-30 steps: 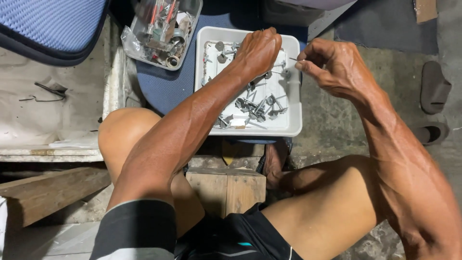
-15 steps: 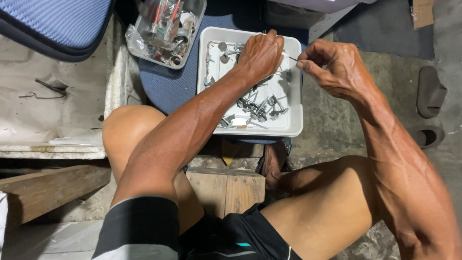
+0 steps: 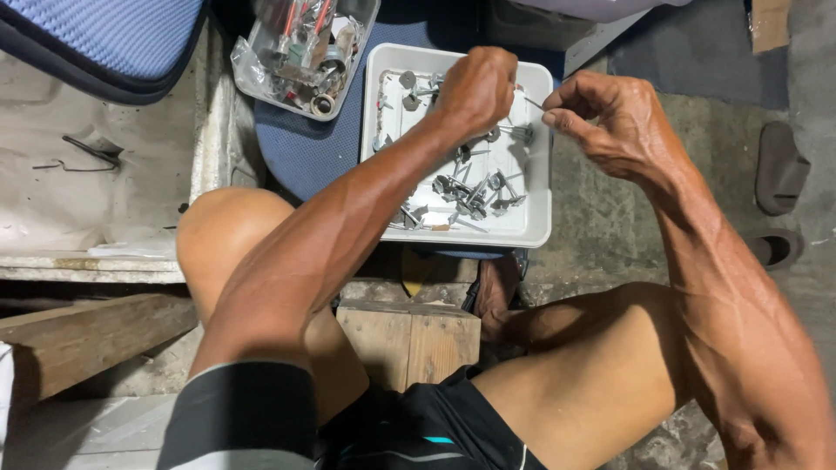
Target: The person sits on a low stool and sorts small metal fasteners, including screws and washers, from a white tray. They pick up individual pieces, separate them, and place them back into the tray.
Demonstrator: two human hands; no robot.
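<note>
Sorting pins: left hand (image 3: pixel 475 87) curled over the white tray (image 3: pixel 540 187); right hand (image 3: pixel 610 122) pinches one thin pin (image 3: pixel 533 103), next needing careful placement.

The tray (image 3: pixel 531 228) looks like smooth white plastic with a dull sheen. The pins (image 3: pixel 470 187) in it are bare metal, grey and faintly shiny, as is the thin pin (image 3: pixel 533 103) pinched in the right hand (image 3: pixel 610 122). The tub (image 3: pixel 261 74) is clear glossy plastic holding mixed metal parts. The seat (image 3: pixel 305 144) under both is blue woven cloth, matt. The block (image 3: pixel 409 339) is rough unpainted wood. The floor (image 3: pixel 601 226) is rough, stained concrete. The shorts (image 3: pixel 418 431) are smooth black fabric.
</note>
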